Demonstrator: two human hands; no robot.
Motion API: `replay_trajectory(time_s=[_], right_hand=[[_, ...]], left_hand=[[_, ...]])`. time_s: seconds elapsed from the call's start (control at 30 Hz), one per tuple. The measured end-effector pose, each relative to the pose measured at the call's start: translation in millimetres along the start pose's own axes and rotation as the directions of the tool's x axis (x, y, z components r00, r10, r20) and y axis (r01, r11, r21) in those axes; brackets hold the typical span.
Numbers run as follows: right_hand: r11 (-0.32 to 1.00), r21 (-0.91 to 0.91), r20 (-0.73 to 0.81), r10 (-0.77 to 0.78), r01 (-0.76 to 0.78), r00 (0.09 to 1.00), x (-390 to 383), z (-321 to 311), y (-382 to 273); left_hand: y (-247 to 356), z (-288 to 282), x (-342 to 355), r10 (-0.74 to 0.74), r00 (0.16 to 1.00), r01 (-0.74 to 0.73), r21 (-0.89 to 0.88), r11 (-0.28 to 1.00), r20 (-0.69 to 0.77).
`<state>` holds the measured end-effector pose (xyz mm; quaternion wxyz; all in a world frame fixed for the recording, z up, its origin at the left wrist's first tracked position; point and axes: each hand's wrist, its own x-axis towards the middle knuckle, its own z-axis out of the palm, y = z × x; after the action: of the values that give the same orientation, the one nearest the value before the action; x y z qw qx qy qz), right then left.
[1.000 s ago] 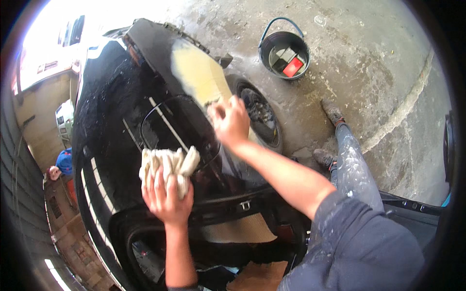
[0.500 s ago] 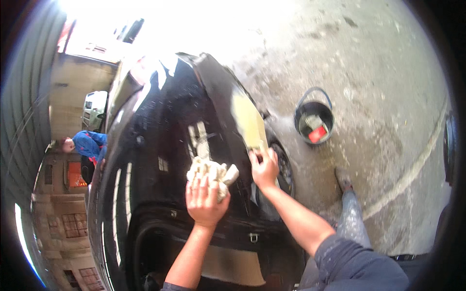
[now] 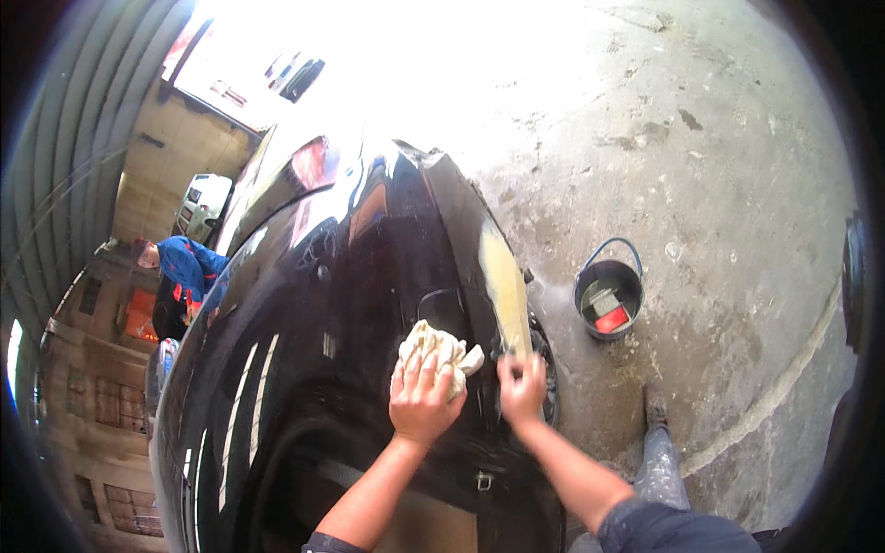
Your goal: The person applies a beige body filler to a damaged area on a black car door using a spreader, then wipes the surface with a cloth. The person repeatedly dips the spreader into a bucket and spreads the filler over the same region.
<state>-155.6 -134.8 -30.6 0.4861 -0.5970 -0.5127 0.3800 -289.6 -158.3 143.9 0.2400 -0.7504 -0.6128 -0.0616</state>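
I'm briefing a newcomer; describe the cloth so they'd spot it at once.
Find the glossy black car filling the middle of the view. Over it, left of the pale yellow patch, the left hand rests on the cloth. It is the crumpled cream bundle, whereas the yellow patch lies flat on the car.

Crumpled cloth [image 3: 433, 348] over a glossy black car [image 3: 369, 286] with a pale yellow patch [image 3: 502, 276].
The off-white cloth is bunched in thick, loose folds, left of the patch's lower end. The car's curved body carries bright, streaked reflections; the patch forms a long, dull strip along its right side, its upper border fading into greyish black.
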Motion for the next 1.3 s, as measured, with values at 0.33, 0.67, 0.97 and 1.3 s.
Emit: replay_trajectory(time_s=[0.33,0.67,0.97,1.3], right_hand=[[0.999,-0.035,-0.056,-0.006,0.004,0.998,43,20,12],[0.997,0.074,-0.038,-0.022,0.025,0.999,9,-6,8],[0.986,0.107,0.028,-0.131,0.128,0.991,-49,-50,-15],[0.987,0.105,-0.022,-0.116,0.118,0.993,1,-15,16]], left_hand=[[-1,0,-1,0.01,0.998,-0.01,-0.005,1.0,0.067],[4,-7,0,0.051,0.997,-0.047,-0.06,0.997,0.066],[11,-12,-4,0.159,0.981,-0.144,-0.134,0.981,0.112],[12,-10,-7,0.153,0.981,-0.14,-0.113,0.984,0.116]])
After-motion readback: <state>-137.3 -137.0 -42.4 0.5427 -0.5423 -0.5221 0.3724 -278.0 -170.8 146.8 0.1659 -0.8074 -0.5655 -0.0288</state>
